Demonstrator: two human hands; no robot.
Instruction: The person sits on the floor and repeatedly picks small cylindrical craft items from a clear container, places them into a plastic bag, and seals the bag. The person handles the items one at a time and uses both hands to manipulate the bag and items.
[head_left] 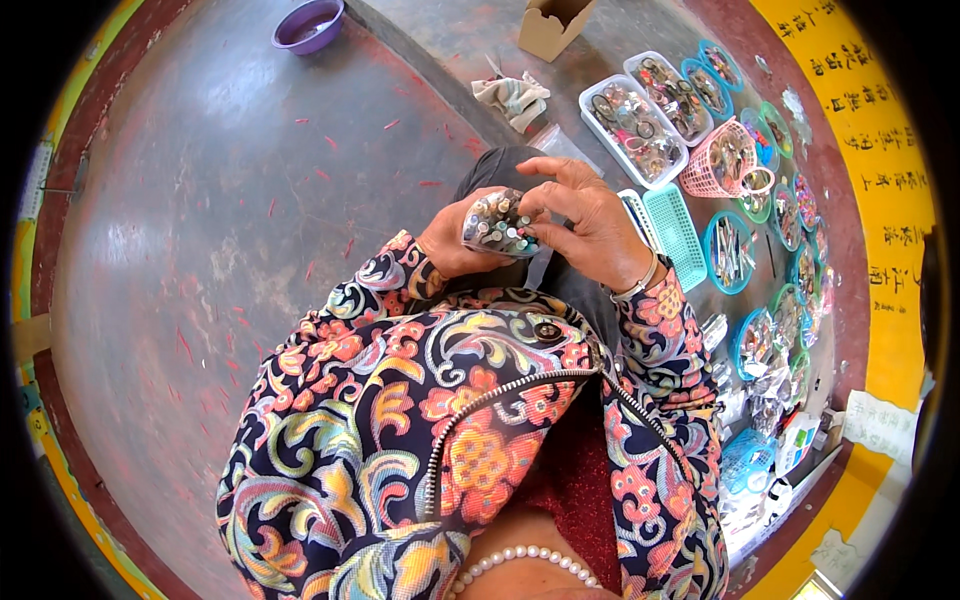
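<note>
The left hand (pixel 455 243) is wrapped around a small clear bag (pixel 497 224) packed with short, many-coloured little items, holding it up in front of the person's chest, above the dark lap and clear of the floor. The right hand (pixel 590 225) is closed on the bag's upper right edge, thumb and fingertips pinching at it, with a silver bracelet (pixel 645 284) at the wrist. Both sleeves belong to a dark jacket (pixel 400 420) with a bright floral pattern and a metal zip. The grey concrete floor (pixel 200 230) carries the goods along its right side: two clear rectangular trays (pixel 632 130) full of small metal pieces lie toward the far right, a pink basket (pixel 718 160) sits just beside them, and a turquoise slotted tray (pixel 675 236) lies near the right wrist. Round blue- and green-rimmed dishes (pixel 730 252) holding small shiny packets run in a curved row along the right edge, down toward the near right corner. A brown cardboard box (pixel 550 25) stands open at the far edge, a crumpled pale cloth (pixel 512 97) lies just in front of it, and a purple bowl (pixel 308 24) sits toward the far left. A yellow banner (pixel 880 150) with dark characters borders the right edge, and a white paper sheet (pixel 880 425) lies on it near the lower right.
</note>
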